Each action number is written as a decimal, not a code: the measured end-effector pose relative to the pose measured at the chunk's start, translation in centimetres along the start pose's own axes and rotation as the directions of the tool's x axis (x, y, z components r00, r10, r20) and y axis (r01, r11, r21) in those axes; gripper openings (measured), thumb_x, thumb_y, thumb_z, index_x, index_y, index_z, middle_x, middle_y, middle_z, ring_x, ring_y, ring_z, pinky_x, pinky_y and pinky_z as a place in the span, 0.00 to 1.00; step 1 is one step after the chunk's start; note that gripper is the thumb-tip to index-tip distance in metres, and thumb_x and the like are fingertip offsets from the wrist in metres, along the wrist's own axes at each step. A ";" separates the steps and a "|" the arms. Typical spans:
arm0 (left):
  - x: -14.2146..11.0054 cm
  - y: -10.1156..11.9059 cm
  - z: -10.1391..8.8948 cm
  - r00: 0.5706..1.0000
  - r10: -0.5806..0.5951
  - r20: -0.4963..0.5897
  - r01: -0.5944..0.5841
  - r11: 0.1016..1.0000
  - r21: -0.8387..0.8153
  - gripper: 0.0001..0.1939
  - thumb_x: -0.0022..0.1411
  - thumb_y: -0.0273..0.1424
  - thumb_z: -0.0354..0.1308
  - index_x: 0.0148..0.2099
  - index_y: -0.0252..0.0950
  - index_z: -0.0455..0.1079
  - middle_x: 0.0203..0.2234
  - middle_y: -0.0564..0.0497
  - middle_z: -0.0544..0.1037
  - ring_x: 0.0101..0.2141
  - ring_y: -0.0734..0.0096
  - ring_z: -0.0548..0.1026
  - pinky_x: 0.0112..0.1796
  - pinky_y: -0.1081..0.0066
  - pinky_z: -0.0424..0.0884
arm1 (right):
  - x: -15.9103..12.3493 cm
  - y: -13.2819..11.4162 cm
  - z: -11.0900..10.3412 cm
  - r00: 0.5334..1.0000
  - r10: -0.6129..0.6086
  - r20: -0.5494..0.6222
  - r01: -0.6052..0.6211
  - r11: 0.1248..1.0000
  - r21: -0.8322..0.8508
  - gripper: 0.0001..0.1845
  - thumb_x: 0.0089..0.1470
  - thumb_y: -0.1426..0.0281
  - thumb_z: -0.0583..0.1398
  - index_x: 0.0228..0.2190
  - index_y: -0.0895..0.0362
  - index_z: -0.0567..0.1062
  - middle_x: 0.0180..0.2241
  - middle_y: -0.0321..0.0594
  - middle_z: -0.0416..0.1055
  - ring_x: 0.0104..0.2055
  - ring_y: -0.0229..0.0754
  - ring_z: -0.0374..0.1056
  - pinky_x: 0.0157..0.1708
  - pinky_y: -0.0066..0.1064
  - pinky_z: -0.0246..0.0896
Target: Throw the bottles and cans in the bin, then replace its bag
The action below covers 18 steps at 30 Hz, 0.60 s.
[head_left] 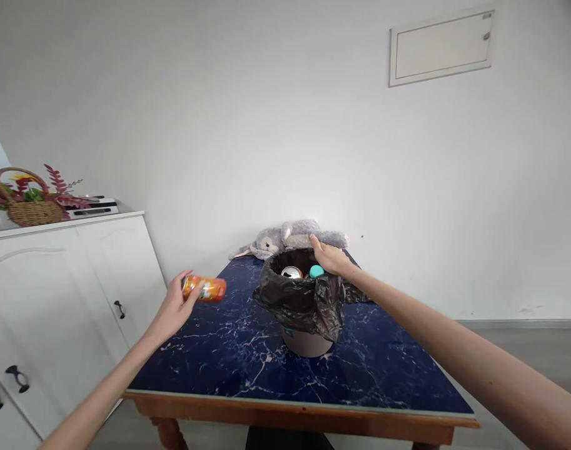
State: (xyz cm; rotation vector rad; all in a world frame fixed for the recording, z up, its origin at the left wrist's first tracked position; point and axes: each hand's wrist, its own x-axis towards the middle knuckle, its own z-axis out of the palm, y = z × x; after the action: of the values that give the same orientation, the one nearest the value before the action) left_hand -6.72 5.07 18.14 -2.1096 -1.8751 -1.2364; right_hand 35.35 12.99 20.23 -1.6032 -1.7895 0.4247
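My left hand is wrapped round an orange drink can, held tilted on its side over the left part of the table. A small bin lined with a black trash bag stands on the blue marbled tabletop. At the bin's right rim, my right hand grips the edge of the bag, with its fingers partly hidden. Inside the bag I see the top of a can and a turquoise cap; what lies beneath them is hidden.
Behind the bin a grey plush rabbit lies against the wall. More black plastic lies right of the bin. A white cabinet stands left of the table, bearing a wicker basket of flowers.
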 end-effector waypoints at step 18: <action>5.8 19.9 7.3 0.839 0.444 0.314 -0.366 0.888 -0.278 0.33 0.75 0.54 0.46 0.75 0.49 0.52 0.74 0.44 0.58 0.70 0.50 0.61 0.66 0.52 0.61 | -2.3 2.7 -0.3 0.996 0.038 -0.086 -0.005 0.934 0.357 0.47 0.70 0.42 0.32 0.67 0.59 0.67 0.68 0.50 0.66 0.71 0.54 0.59 0.70 0.45 0.50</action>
State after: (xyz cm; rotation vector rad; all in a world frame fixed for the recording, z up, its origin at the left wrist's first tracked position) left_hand 13.68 8.50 25.46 -2.8323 -1.3118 -1.0228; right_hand 37.59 11.24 18.10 -1.3636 -1.5240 0.6368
